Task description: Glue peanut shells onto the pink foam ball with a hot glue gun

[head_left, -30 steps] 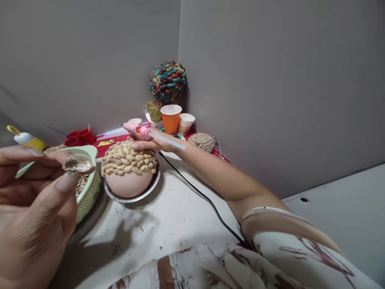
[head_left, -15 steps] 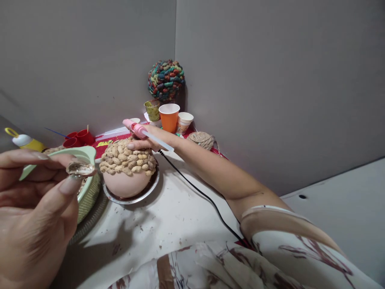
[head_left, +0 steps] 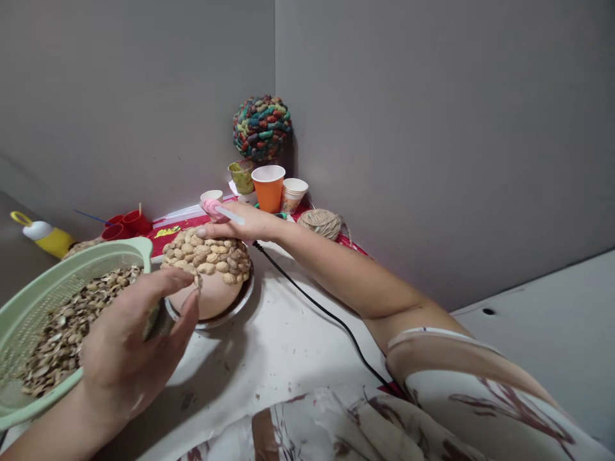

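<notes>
A pale pink ball, its upper half covered in peanut shells, rests in a shallow metal bowl. Between the thumb and forefinger of my left hand is a peanut shell, at the lower edge of the shell rows; whether it touches the ball I cannot tell. Behind the ball, my right hand grips a pink hot glue gun with a clear glue stick poking out. Its thumb lies on top of the shells. The gun's nozzle is hidden.
At left stands a green colander holding many shells. A black cord crosses the white table. Behind are red cups, an orange cup, twine, a colourful ball and a yellow bottle.
My left hand has moved right and forward with the peanut shell, from near the camera to the ball. The colander has come into fuller view. My right hand still holds the glue gun, turned slightly.
</notes>
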Available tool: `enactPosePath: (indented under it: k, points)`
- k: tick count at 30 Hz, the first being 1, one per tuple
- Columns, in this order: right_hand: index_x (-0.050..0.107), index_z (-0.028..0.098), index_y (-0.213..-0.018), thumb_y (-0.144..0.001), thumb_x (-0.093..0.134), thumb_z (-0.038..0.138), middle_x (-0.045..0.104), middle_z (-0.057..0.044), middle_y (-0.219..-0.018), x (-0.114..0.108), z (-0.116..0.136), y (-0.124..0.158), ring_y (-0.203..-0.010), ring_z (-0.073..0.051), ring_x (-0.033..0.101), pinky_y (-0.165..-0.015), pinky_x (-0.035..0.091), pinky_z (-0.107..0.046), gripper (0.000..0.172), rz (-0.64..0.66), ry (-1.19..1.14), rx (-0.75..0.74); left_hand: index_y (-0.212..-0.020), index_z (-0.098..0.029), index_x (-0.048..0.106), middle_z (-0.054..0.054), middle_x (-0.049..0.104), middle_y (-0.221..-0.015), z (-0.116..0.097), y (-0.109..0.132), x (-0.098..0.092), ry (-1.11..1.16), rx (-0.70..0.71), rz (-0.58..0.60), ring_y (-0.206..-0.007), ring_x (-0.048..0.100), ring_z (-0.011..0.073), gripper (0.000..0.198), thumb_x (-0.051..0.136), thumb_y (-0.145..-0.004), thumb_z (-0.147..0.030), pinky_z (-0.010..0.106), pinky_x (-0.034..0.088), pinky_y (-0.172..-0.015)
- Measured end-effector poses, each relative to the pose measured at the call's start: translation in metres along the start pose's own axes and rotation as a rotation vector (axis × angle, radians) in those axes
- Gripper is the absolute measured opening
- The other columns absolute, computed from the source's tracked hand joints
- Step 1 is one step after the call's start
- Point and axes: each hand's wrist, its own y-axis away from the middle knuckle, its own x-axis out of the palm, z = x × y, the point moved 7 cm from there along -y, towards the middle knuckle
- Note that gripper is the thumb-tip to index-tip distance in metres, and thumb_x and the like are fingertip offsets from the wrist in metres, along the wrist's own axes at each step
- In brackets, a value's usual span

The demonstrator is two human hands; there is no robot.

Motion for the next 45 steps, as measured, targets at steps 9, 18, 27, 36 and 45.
enactPosePath:
  k: [9,18,27,36,45]
  points:
    - [0.041,0.019,-0.071,-0.077,0.071,0.063,0.043,0.004,-0.070,-0.001,-0.005,0.000,-0.068,-0.010,0.040,-0.062,0.028,-0.024,0.054,0.000,0.002,0.031,-0.115,-0.016,0.056,0.012,0.070,-0.110,-0.013,0.020,0.037,-0.258,0.353,0.233,-0.100,0.070,0.0239,0.030,0.062,-0.088,-0.004,0.036,0.057,-0.092]
    - [0.044,0.017,-0.071,-0.079,0.075,0.051,0.045,0.004,-0.070,0.000,-0.004,-0.002,-0.068,-0.010,0.042,-0.062,0.028,-0.023,0.046,-0.015,0.002,0.030,-0.111,-0.009,0.058,0.020,0.070,-0.104,-0.028,0.020,0.052,-0.339,0.498,0.263,-0.087,0.067,0.0296,0.026,0.060,-0.086,-0.002,0.043,0.058,-0.080]
    - [0.048,0.016,-0.072,-0.078,0.077,0.049,0.048,0.004,-0.072,-0.001,-0.007,-0.003,-0.070,-0.010,0.043,-0.064,0.030,-0.023,0.044,-0.048,0.025,0.022,-0.109,-0.004,0.062,0.022,0.073,-0.106,-0.022,0.031,0.048,-0.293,0.564,0.245,-0.094,0.069,0.0307,0.024,0.064,-0.085,0.000,0.045,0.057,-0.089]
    - [0.050,0.014,-0.075,-0.082,0.077,0.038,0.046,0.004,-0.071,-0.003,0.001,0.004,-0.069,-0.008,0.039,-0.063,0.027,-0.023,0.036,-0.048,0.034,0.058,-0.101,-0.002,0.065,0.023,0.074,-0.102,-0.025,0.032,0.047,-0.250,0.615,0.249,-0.093,0.071,0.0340,0.014,0.062,-0.087,0.001,0.047,0.059,-0.083]
    - [0.055,0.013,-0.079,-0.082,0.078,0.038,0.048,0.005,-0.070,-0.004,0.004,0.007,-0.068,-0.009,0.041,-0.064,0.027,-0.023,0.033,-0.032,0.067,0.055,-0.101,-0.002,0.065,0.022,0.075,-0.100,-0.023,0.031,0.047,-0.195,0.535,0.222,-0.093,0.073,0.0300,0.021,0.072,-0.081,0.000,0.041,0.060,-0.084]
